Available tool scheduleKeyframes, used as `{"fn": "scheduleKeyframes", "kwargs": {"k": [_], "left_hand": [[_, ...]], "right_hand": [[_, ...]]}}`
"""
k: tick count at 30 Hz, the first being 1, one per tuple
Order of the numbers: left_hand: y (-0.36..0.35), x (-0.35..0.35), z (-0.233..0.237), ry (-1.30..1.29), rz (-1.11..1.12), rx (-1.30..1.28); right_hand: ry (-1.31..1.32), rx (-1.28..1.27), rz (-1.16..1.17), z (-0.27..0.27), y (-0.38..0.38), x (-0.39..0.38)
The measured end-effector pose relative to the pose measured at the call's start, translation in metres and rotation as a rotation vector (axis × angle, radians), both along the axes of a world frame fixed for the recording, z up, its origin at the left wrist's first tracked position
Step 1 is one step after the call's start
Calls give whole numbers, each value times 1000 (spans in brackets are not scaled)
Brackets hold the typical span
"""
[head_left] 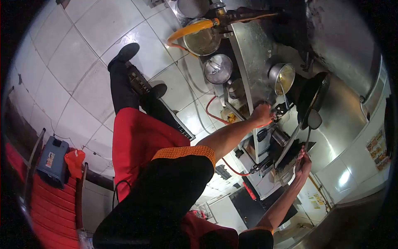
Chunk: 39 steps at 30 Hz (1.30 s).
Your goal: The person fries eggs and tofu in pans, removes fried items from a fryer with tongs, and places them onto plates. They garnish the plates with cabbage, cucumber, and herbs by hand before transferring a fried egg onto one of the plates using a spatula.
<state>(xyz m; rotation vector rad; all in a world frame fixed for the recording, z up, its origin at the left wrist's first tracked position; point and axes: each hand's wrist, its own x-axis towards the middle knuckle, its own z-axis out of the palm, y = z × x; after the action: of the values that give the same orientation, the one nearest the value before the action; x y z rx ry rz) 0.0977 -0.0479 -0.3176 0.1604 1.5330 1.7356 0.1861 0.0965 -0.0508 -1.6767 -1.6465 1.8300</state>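
My left hand (262,115) reaches over the stove's front edge, its fingers closed beside a dark burner fitting (281,112) with a red-orange hose by it. What those fingers hold is hidden. My right hand (304,164) is wrapped round the thin handle of a ladle (314,120), whose round bowl lies over a black wok (318,97). Between my hands is a pan seen nearly edge-on (288,146). A steel pot (277,78) with a spoon leaning in it stands near the wok.
Steel bowls (218,69) and a large pot (202,41) sit below the steel counter (248,54). A thick yellow hose (186,32) bends past them. A red hose (213,110) runs near my left arm. A blue-grey container (53,162) stands behind me on the tiled floor.
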Motion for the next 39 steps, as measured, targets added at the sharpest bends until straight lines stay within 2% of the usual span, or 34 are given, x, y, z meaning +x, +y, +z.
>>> {"fn": "scheduleKeyframes", "kwargs": {"k": [1,2,6,8,9,11,12,13,14,16,17,18,20,21,23,25,26,28,29,31,32,35,37,38,39], "left_hand": [[4,4,-3,17,14,2],[7,12,-5,69,174,27],[7,14,-3,87,182,8],[7,13,-3,23,48,-43],[6,18,-3,30,43,-41],[-7,31,-5,107,187,38],[-20,32,-1,136,142,48],[-50,18,16,153,-85,-10],[-65,33,4,219,-70,101],[-132,21,29,328,-233,161],[-168,20,37,362,-245,124],[-195,22,35,342,-371,4],[-254,13,60,246,-346,-62],[-283,4,80,226,-329,-108],[-332,9,54,294,-291,-214],[-381,-1,83,292,-165,-285],[-406,-5,85,287,-127,-318],[-451,-12,88,181,-26,-358],[-470,-15,92,74,30,-367],[-496,-21,102,228,64,-544],[-513,-21,95,248,52,-550],[-549,-17,79,281,73,-625],[-558,-14,94,-80,174,-745],[-567,-7,84,-79,230,-706],[-576,-3,83,-117,185,-763]], "right_hand": [[19,-25,-6,0,-2,-1],[23,-47,-11,0,-4,-1],[-39,20,27,-3,0,-5],[-158,225,5,-9,-3,-11],[-151,226,-2,-12,3,-12],[-231,348,117,-23,20,-7],[-256,363,189,-29,25,-6],[-277,380,253,-30,32,-9],[-286,383,208,-29,19,-18],[-246,327,154,-24,9,-30],[-203,265,148,-21,12,-28],[-180,243,142,-14,8,-29],[-196,266,117,-1,-17,-43],[-146,165,178,-14,3,-37],[9,123,62,-27,12,-44],[195,-150,98,-49,36,-43],[234,-157,76,-42,28,-43],[191,35,61,-19,-2,-56],[222,28,36,-16,-10,-56],[180,123,192,-7,-25,-60],[131,189,235,0,-35,-60],[194,205,204,-36,-18,-57],[261,197,222,-38,-18,-53],[317,188,253,-39,-20,-52],[323,187,244,-44,-20,-51]]}}
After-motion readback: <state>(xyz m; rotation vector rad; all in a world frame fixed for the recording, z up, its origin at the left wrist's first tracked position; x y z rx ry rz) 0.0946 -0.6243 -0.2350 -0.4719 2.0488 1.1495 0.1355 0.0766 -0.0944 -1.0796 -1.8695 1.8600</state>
